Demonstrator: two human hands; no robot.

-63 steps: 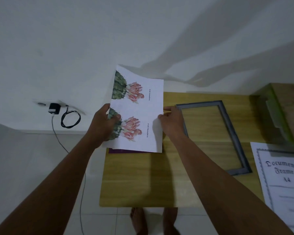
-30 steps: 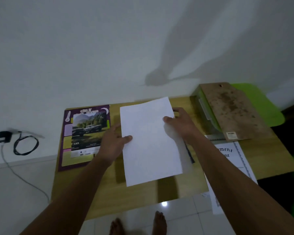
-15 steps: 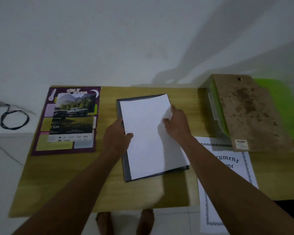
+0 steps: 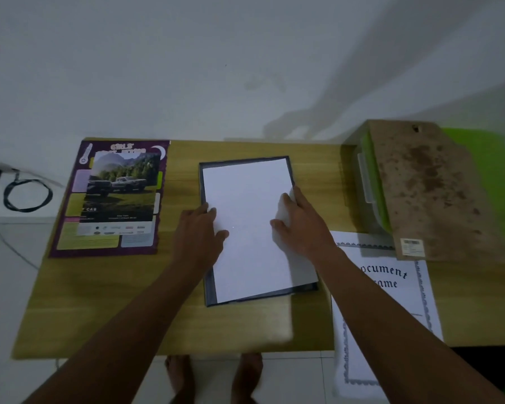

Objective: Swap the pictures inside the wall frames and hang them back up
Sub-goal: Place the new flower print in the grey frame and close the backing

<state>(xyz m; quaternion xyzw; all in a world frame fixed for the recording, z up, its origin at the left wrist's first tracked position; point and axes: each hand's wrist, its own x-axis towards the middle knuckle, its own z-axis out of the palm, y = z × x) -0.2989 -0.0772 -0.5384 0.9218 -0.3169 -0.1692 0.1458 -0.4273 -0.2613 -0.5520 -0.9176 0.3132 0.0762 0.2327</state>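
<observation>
Dim, bluish light. Soft arm shadows slant up the white wall (image 4: 187,68) above the right half of the yellow-brown wooden counter (image 4: 99,301). The counter's near edge is smeared with blur; wide-angle distortion bows its sides.

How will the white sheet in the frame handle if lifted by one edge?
Probably floppy: the white sheet looks like thin single paper and would droop. Likely light and slidey: it sits slightly askew in the dark frame, with the left hand and right hand on it.
</observation>
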